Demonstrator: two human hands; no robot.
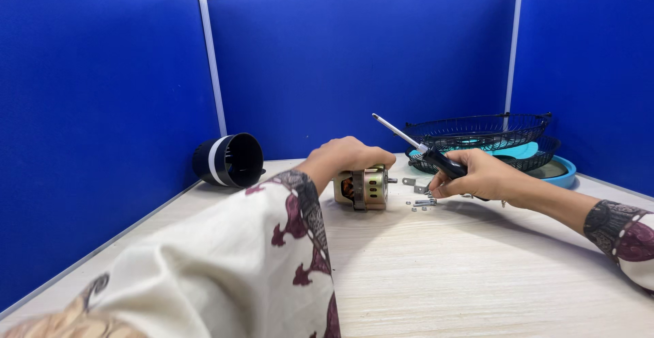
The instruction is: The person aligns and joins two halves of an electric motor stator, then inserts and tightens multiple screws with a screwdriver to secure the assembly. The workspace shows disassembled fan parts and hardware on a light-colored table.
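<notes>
— While the left hand (349,154) sits clamped over the top of the small motor (363,188), what keeps that motor from rolling about?

— Just that grip, I'd say. It lies on its side on the pale table (477,270), shaft pointing toward the right hand (477,174), and the palm pins it down.

— And the right hand?

— Closed around the dark handle of a screwdriver (422,149), blade tilted up and away, as if parked clear of the work. Its lower fingers reach down among the loose screws and small brackets (421,200) just beside the motor.

— The rest?

— Pushed well back: black fan grilles (484,132) stacked over a teal blade by the right wall, a black cylindrical housing (229,159) on its side near the left partition.
</notes>
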